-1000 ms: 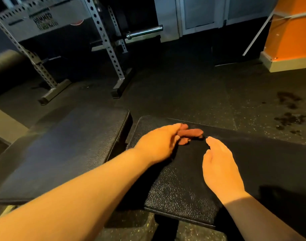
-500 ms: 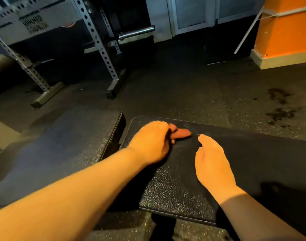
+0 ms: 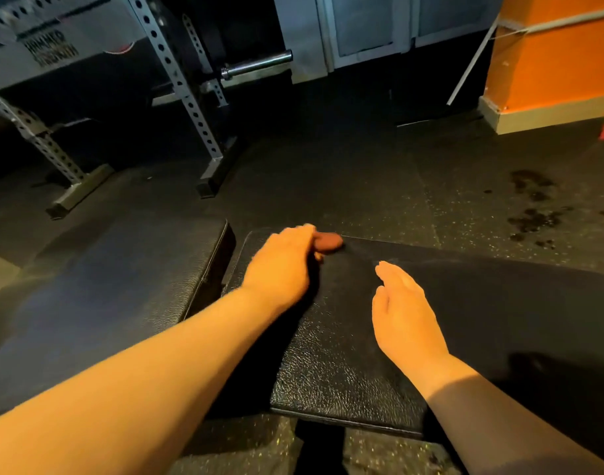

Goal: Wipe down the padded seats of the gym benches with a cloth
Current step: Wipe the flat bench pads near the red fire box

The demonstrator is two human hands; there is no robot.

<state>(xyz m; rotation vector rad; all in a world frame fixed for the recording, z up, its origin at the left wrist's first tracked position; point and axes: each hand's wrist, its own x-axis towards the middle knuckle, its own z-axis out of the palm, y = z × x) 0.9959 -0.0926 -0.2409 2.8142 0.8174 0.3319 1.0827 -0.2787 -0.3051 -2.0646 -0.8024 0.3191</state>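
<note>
The cloth (image 3: 329, 242) is a small reddish-brown wad, blurred, lying at the far edge of the seat pad (image 3: 345, 354), toward 12 o'clock of it; only a bit shows past the fingers covering it. The seat pad is black, grainy, padded vinyl with rounded corners, lying flat. At its 9 o'clock, across a narrow gap, sits a second black padded section (image 3: 105, 296) of the same texture.

Dim room; warm light falls on both forearms, leaving the far floor (image 3: 328, 166) nearly black. The left hand (image 3: 280, 265) is motion-blurred. Wide-angle bending curves the frame edges.
</note>
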